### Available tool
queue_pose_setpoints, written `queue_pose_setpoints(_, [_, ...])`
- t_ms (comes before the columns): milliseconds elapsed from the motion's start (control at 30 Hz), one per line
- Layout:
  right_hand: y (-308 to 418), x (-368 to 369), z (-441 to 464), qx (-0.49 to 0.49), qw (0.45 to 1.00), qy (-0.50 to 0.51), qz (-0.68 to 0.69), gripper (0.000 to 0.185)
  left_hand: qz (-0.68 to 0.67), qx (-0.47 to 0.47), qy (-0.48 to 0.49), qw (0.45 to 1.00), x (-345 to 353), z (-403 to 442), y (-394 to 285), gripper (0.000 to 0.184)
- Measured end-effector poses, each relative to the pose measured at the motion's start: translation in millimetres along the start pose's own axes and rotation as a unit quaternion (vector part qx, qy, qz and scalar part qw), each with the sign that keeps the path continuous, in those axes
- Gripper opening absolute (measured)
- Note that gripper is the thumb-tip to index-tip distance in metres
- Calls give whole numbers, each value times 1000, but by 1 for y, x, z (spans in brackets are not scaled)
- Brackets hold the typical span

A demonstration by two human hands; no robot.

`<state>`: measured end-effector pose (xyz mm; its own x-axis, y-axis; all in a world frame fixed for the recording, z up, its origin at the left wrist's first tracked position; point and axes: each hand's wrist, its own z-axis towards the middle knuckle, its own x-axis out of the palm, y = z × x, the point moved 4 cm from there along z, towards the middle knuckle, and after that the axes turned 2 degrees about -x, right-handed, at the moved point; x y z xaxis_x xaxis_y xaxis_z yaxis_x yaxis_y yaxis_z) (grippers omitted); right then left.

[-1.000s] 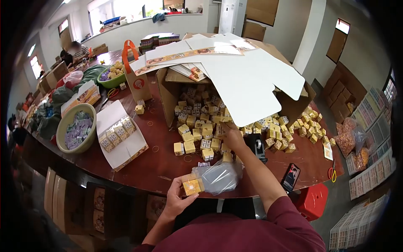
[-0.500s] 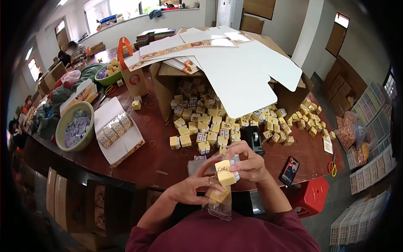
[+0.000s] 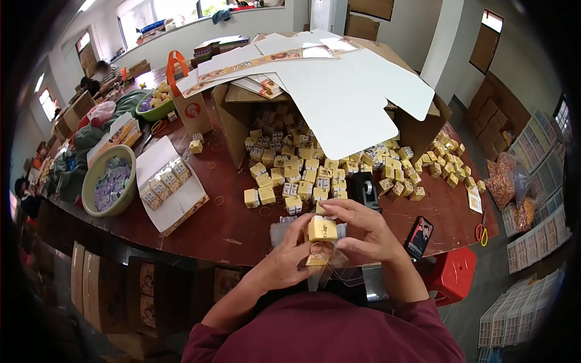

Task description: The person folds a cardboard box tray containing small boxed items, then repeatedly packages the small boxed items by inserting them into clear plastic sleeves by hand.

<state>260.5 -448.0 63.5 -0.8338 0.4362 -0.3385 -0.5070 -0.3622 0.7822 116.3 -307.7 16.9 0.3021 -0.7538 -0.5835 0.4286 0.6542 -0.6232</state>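
Observation:
A small yellow box-shaped trinket (image 3: 322, 230) with a tiny metal chain on its face is pinched by my left hand (image 3: 283, 259). Around its right side curves my right hand (image 3: 368, 228), thumb and fingers apart, the fingertips close to its top edge; contact there is unclear. Just below is a second yellow block (image 3: 318, 259), by my left fingers, with clear plastic wrap (image 3: 333, 272) hanging around it. Behind both hands, many similar yellow blocks (image 3: 292, 187) are heaped on the red-brown table (image 3: 242, 233).
A cardboard box (image 3: 227, 127) lies on its side, topped with white card sheets (image 3: 345, 103). Nearby are a black tape dispenser (image 3: 365, 190), a phone (image 3: 419, 237), scissors (image 3: 481, 230), a bowl of purple packets (image 3: 109, 184) and an open carton (image 3: 171, 187). A red stool (image 3: 455, 275) stands right.
The yellow trinket has turned more upright and risen slightly. My right fingers have spread away from it. The plastic wrap has shifted lower, bunching beneath the hands.

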Motion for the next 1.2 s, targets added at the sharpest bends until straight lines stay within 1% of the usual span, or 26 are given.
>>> queue_pose_setpoints(33, [-1, 2, 0, 11, 999, 3, -50, 53, -39, -15, 2, 999, 5, 0, 3, 43])
queue_pose_setpoints(100, [-9, 6, -1, 29, 990, 0, -137, 58, -58, -20, 0, 998, 9, -1, 6, 44])
queue_pose_setpoints(133, [-12, 5, -3, 37, 991, -9, -128, 56, -67, -23, -2, 997, 10, -2, 7, 44])
queue_pose_setpoints(200, [-15, 3, -2, 53, 992, -23, -111, 53, -150, -75, 7, 986, 9, -5, 4, 48])
queue_pose_setpoints(233, [-15, -2, -3, 57, 990, -59, -114, 51, -191, -101, 12, 976, 9, -9, 3, 49])
queue_pose_setpoints(300, [-13, -13, -4, 64, 982, -130, -120, 49, -327, -188, 2, 926, 20, -25, 14, 53])
queue_pose_setpoints(333, [-4, -19, -3, 34, 973, -176, -144, 48, -391, -229, -4, 892, 24, -31, 18, 54])
queue_pose_setpoints(367, [4, -23, -4, 8, 968, -190, -166, 48, -408, -292, 17, 865, 27, -38, 23, 57])
queue_pose_setpoints(400, [11, -26, -4, -18, 961, -203, -188, 48, -399, -303, 11, 865, 27, -39, 24, 57])
queue_pose_setpoints(467, [27, -15, 1, -71, 962, -152, -216, 47, -382, -324, 0, 866, 31, -41, 27, 58])
queue_pose_setpoints(500, [32, -7, 4, -97, 960, -127, -230, 46, -385, -316, -3, 867, 33, -40, 27, 58])
queue_pose_setpoints(533, [34, 1, 9, -136, 945, -104, -279, 48, -388, -308, -5, 869, 34, -38, 27, 58])
queue_pose_setpoints(600, [33, 11, 13, -171, 924, -62, -336, 48, -383, -302, -26, 873, 34, -36, 26, 58])
queue_pose_setpoints(667, [26, 15, 10, -165, 934, 4, -316, 50, -364, -308, -64, 877, 31, -35, 25, 59])
queue_pose_setpoints(800, [23, 18, 5, -128, 943, 125, -282, 54, -325, -276, -90, 900, 22, -31, 19, 62])
queue_pose_setpoints(833, [28, 21, 7, -104, 951, 119, -265, 54, -315, -267, -95, 906, 21, -33, 20, 63])
queue_pose_setpoints(933, [44, 12, 7, -124, 960, 29, -249, 51, -325, -246, -118, 906, 20, -33, 24, 72])
queue_pose_setpoints(967, [28, 7, -10, -69, 976, -49, -199, 47, -334, -240, -129, 902, 20, -34, 25, 75])
queue_pose_setpoints(1067, [15, 1, -28, -44, 977, -119, -170, 41, -395, -244, -125, 877, 19, -33, 18, 87])
queue_pose_setpoints(1100, [22, 8, -19, -73, 975, -128, -165, 33, -394, -227, -122, 882, 19, -32, 17, 88])
queue_pose_setpoints(1167, [17, 17, -22, -83, 975, -69, -195, 31, -393, -194, -110, 892, 24, -30, 13, 91])
queue_pose_setpoints(1200, [14, 21, -25, -88, 973, -41, -210, 30, -379, -169, -119, 902, 28, -32, 14, 88])
